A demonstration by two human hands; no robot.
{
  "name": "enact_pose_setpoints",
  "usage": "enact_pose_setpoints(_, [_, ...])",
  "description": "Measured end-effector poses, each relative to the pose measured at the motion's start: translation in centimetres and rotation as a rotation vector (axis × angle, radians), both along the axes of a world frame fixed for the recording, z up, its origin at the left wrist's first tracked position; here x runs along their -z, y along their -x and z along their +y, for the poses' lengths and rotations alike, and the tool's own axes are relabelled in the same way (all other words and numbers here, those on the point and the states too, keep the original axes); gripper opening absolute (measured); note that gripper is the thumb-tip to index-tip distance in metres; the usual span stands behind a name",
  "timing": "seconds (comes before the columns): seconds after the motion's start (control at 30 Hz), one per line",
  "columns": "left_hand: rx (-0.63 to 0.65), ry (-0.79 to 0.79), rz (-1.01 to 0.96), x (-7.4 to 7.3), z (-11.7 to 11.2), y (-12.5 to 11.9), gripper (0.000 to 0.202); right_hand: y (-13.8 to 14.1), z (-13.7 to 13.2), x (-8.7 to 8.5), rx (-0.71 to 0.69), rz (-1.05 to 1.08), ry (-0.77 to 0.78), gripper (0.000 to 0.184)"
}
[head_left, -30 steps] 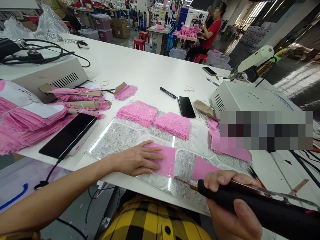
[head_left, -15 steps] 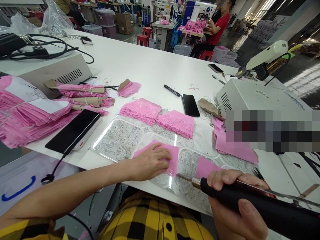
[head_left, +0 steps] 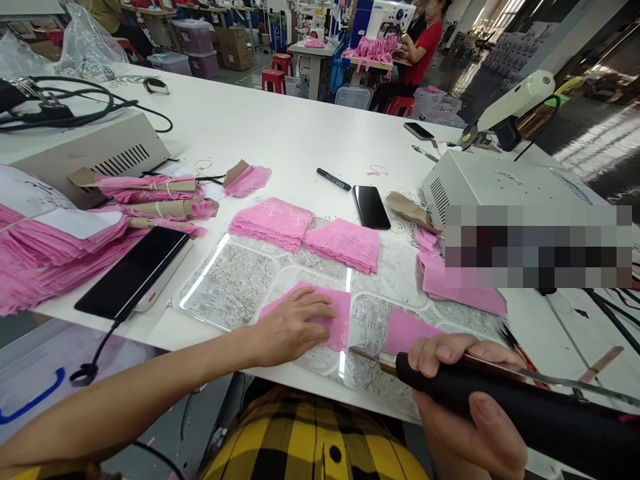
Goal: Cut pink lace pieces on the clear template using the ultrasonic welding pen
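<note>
My left hand (head_left: 290, 327) lies flat, fingers stretched out, on a pink fabric piece (head_left: 336, 319) that rests on a clear glass plate (head_left: 230, 277). My right hand (head_left: 465, 400) is wrapped round the black handle of a hot cutting tool (head_left: 500, 403); its metal tip (head_left: 365, 353) points left, just beside the lower right corner of that piece. A second pink piece (head_left: 405, 330) lies right of the tip, partly behind my right hand. Two stacks of pink lace (head_left: 273, 222) (head_left: 345, 243) sit on the plate's far edge.
A large pile of pink fabric (head_left: 45, 253) and a black tablet (head_left: 133, 270) lie at left. A phone (head_left: 371, 207), a marker (head_left: 334, 179) and two grey power boxes (head_left: 100, 150) (head_left: 480, 180) stand on the white table. A person sews at a far table (head_left: 420, 47).
My left hand has slid slightly toward me on the pink piece. The view has shifted a little; the cutting tool stays in about the same place.
</note>
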State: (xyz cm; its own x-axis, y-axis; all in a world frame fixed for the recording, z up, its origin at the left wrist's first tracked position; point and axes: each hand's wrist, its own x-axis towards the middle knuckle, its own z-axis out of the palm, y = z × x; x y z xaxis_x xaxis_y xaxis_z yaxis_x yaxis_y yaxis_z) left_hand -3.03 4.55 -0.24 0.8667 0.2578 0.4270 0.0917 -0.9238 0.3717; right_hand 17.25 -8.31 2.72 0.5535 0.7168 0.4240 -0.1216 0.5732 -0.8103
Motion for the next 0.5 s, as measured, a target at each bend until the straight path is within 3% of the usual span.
enact_pose_setpoints(0.5, [0.04,0.03,0.0,-0.3,-0.2,0.2,0.022,0.5,0.1,-0.9,-0.064,-0.003,0.001,0.019])
